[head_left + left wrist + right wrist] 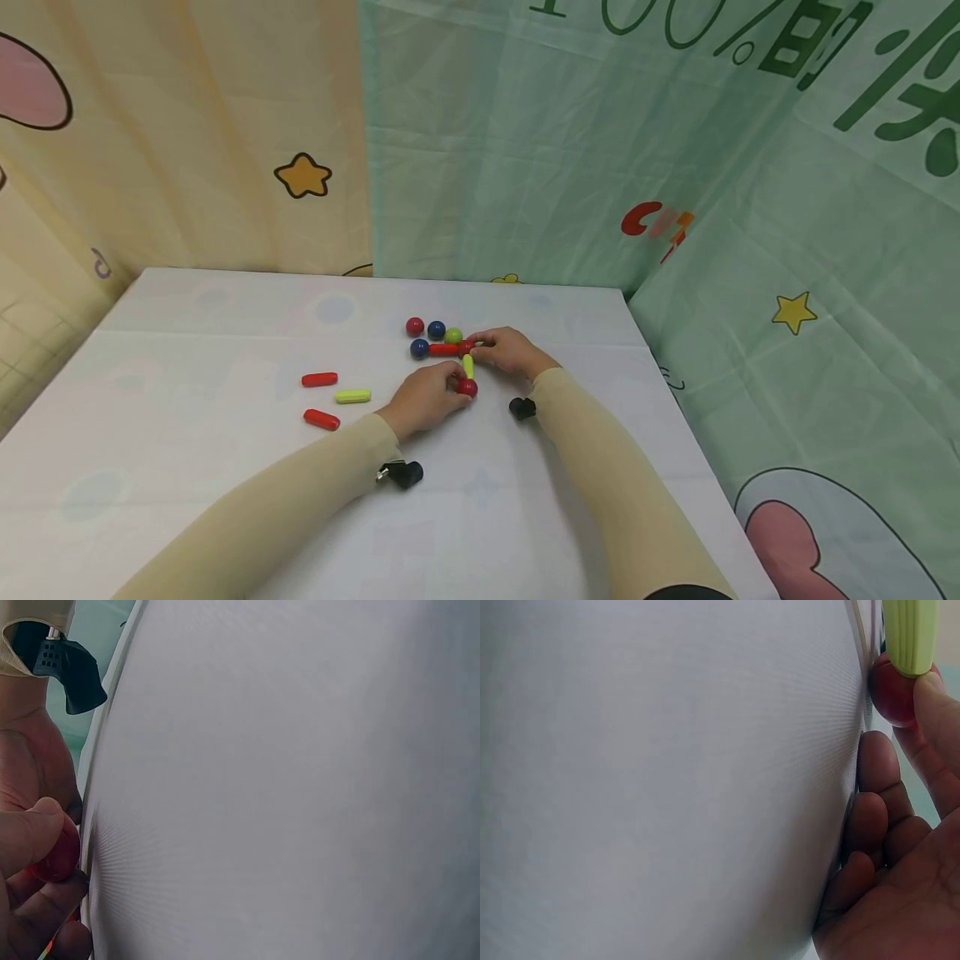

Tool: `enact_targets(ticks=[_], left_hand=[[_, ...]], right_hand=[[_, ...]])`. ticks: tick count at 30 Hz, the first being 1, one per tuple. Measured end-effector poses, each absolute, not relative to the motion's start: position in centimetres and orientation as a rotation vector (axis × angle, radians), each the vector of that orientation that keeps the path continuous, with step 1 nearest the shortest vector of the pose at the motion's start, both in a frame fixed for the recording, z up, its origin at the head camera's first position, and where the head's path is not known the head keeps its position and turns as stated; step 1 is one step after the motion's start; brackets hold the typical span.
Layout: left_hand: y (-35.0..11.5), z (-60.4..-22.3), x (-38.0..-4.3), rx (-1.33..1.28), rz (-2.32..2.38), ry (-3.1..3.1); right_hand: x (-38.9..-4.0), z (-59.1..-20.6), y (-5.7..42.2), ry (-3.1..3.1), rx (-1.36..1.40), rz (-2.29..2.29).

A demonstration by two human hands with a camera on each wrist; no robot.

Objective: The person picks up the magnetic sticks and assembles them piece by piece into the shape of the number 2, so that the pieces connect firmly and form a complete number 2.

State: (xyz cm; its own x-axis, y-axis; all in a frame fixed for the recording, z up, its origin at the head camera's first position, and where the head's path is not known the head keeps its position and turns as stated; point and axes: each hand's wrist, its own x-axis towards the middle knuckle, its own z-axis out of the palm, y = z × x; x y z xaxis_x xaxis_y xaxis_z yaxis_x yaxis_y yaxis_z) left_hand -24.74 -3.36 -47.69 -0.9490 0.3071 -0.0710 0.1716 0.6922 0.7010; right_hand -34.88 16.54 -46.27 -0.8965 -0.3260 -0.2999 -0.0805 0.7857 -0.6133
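1. Curtains of printed cream and green fabric [495,175] hang behind.
2. White, cloth-covered table [225,333] stands before them.
3. Left hand [426,400], thumb to fingers, pinches a glossy red ball [468,388] at the near end of a ribbed yellow-green stick [468,366].
4. Right hand [512,350], thumb and forefinger closed, other fingers bent, holds another red ball [895,694] at that stick's far end.
5. Short red stick [443,350] lies between this ball and a glossy blue ball [419,349].
6. Off left, I see two red sticks [319,379] and another yellow-green stick [352,397].
7. Glossy red, blue and green balls [437,330] sit just beyond.
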Motion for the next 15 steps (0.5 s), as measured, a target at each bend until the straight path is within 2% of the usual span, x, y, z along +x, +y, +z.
enact_targets(ticks=[15], left_hand=[[-3.13, -47.83, -24.91, 0.382, 1.102, 2.729]], right_hand=[[-35.14, -46.54, 16.48, 2.572, -0.286, -0.885]])
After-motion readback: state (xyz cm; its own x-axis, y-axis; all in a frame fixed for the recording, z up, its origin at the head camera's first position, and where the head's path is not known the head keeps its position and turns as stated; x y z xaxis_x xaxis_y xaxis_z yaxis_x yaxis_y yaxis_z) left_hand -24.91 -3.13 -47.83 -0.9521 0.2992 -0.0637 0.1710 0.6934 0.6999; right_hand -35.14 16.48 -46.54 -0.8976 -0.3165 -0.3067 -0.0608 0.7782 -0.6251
